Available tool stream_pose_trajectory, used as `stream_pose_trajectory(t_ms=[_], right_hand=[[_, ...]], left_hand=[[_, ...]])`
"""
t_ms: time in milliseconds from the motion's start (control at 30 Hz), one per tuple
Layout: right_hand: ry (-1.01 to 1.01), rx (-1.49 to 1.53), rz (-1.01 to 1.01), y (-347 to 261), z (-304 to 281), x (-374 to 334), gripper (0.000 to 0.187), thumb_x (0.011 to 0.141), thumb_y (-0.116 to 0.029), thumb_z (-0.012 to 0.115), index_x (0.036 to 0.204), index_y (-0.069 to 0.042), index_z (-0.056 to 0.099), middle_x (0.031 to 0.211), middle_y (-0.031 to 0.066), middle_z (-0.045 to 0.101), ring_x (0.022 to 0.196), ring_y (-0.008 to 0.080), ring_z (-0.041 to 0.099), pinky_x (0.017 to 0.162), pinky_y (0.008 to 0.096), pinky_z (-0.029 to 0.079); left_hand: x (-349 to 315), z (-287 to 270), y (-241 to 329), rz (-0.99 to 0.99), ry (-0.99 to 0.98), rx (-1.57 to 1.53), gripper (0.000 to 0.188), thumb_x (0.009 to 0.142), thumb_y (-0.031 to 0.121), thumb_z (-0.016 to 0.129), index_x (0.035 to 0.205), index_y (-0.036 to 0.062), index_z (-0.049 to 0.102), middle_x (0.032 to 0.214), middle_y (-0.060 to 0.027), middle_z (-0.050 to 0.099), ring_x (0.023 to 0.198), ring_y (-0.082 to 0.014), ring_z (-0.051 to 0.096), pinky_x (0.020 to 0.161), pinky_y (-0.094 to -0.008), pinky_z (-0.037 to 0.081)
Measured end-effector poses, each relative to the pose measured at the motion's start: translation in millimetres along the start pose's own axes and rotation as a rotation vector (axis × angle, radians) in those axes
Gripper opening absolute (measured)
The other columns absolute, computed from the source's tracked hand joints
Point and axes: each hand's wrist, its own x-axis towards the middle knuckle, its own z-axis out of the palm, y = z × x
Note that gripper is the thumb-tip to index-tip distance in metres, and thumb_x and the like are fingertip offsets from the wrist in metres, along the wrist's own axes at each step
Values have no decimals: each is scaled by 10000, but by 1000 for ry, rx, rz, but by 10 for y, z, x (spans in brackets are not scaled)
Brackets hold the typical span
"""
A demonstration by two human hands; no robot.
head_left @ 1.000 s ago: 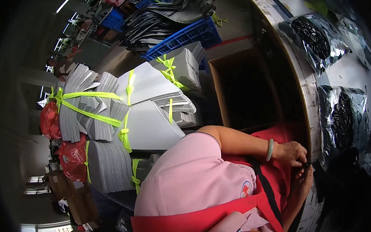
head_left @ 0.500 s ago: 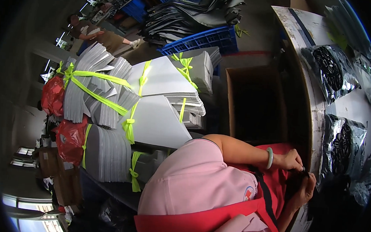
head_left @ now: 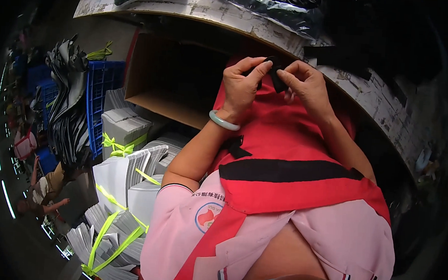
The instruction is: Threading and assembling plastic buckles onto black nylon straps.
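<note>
In front of my red apron (head_left: 281,128) both hands come close together near the table edge. A small, soft-looking black piece (head_left: 277,80) is pinched between them. My left hand (head_left: 242,87), with a pale green bangle (head_left: 224,120) on its wrist, grips the piece with thumb and forefinger. On the other side my right hand (head_left: 309,89) pinches it too, its other fingers curled. The piece's exact kind is too dark to make out, and the fingers hide part of it.
The worn white table (head_left: 191,2) curves across the far side, bearing plastic bags (head_left: 278,10) with black contents. An open cardboard box (head_left: 169,106) stands below it. To the left are tied stacks of grey sheets (head_left: 114,172), a blue crate (head_left: 105,76) and another person (head_left: 46,191).
The view has swung round toward the table, bringing my hands from the right side to the upper middle. Both still pinch close together, and the black piece shows more clearly.
</note>
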Motion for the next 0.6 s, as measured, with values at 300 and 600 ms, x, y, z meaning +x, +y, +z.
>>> stream_pose_trajectory(t_ms=[300, 600], right_hand=[[-4, 227, -79, 138, 8, -9, 212, 972, -196, 577, 1061, -4, 596, 816, 46, 615, 717, 95, 630, 581, 220, 551], [-333, 90, 63, 66, -316, 21, 224, 914, -226, 662, 973, -10, 668, 808, 20, 640, 688, 71, 603, 613, 195, 512]], left_hand=[[-24, 10, 37, 277, -203, 217, 170, 796, -51, 713, 948, 22, 735, 869, -43, 598, 716, -100, 585, 604, -205, 479], [-160, -81, 211, 295, -417, 308, 176, 763, -58, 741, 916, 29, 739, 879, -33, 554, 692, -89, 562, 576, -208, 465]])
